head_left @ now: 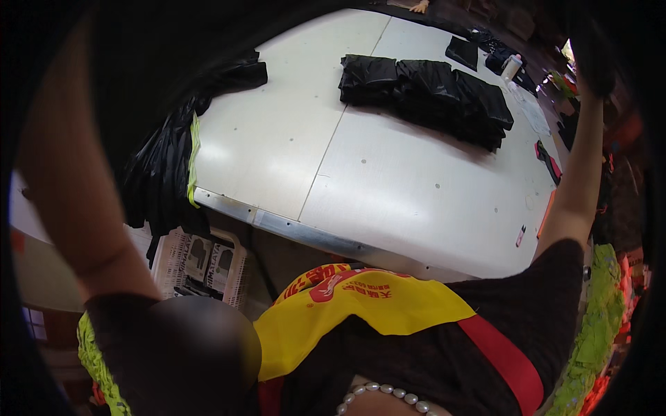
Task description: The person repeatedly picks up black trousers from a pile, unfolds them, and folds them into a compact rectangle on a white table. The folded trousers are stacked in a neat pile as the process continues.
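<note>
Apparently neither hand is at work on the table (257, 156). Left hand: lost beyond the dark rim of the view; grip not visible, contents unknown. Right hand (596, 66): only a dark blur above the table's right side; I cannot say how far the fingers are spread or whether they hold anything. Both forearms rise wide past the table's sides, a pose that would suit reaching up toward the head camera; inference only.

Nearest the left forearm (76, 166): a black bundle (156, 170) draped over the table's left edge, its folds hanging below, a lime strip (193, 159) beside it. Draping presumably keeps long, soft material within reach.

Three folded black stacks (423, 90) lie side by side on the table's far half, touching. Set well in from the near edge, probably so they stay square and leave working room.

Near the right forearm (579, 163): a black-and-red item (548, 161) by the table's right edge, kind uncertain. At the table's far right corner, a bottle (511, 68) stands, perhaps parked away from the material. Below the table's near left edge, a white basket (240, 270) holds printed packets (220, 267); its walls likely keep them together.
</note>
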Demonstrator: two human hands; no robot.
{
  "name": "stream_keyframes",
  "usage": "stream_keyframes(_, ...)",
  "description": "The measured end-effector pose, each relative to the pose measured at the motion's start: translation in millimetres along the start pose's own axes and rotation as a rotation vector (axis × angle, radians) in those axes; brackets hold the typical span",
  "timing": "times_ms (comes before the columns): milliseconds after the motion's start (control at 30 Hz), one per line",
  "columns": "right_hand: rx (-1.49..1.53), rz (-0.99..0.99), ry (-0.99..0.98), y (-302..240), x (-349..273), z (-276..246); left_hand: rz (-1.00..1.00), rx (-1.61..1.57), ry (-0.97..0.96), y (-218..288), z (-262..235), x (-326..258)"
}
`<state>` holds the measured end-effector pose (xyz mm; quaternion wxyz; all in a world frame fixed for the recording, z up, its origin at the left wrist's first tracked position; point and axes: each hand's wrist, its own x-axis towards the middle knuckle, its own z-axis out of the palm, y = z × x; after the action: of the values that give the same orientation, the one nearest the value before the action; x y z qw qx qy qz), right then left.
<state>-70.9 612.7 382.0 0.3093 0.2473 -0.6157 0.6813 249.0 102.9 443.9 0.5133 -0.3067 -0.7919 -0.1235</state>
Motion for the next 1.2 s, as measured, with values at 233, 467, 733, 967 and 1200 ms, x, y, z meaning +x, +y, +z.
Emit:
stream_keyframes(233, -0.022, 0.447, 0.001, 137.9, -243.8, -214.1, 0.120, -0.505, -0.388, 110.6, 177.1, -191.9)
stream_keyframes(467, -1.323, 0.637, -0.378, 116.0, -409.5, -197.2, 0.303, -0.815, -0.931, 150.1, 320.7, -367.1)
stream_keyframes(733, -1.242, 0.500, -0.819, 87.3, -524.9, 71.6, 0.012, -1.138, -0.933, 156.1, 327.1, -350.1)
stream_keyframes(967, -1.209, 0.442, -0.896, 84.4, -536.0, 48.3, -0.528, -0.036, -0.568, -95.8, 254.1, -469.6)
stream_keyframes(1200, -1.240, 0.556, -1.012, 69.2, -515.9, 60.2, -1.627, 0.073, -0.268, -291.6, 185.4, -536.3)
